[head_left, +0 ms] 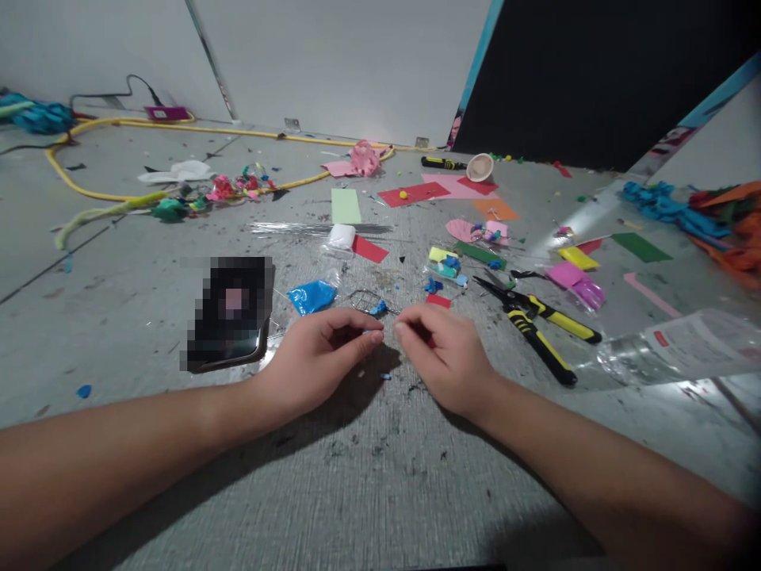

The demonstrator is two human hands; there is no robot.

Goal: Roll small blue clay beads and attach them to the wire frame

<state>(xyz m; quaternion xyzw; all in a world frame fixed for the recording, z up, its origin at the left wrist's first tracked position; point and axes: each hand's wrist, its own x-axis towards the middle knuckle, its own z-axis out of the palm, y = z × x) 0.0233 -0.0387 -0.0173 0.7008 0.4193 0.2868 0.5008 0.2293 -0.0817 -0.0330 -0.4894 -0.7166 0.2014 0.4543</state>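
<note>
Holding thumb + index nearly tog. on L hand [324, 349] and R hand [445, 357], facing tip to tip; can't tell if clamped on anything, tips too blurred. Just beyond fingertips, see wire w/ blue lump [379, 308]: long axis approx. L–R, loop end toward L, thin end pointing at R fingertips. Reaching in w/ both forearms slanted inward, wrists low, backs of hands outward. Beyond L knuckles: blue packet [312, 296]; farther L, phone [238, 313]. Right of R fingers: pliers [535, 341].
</note>
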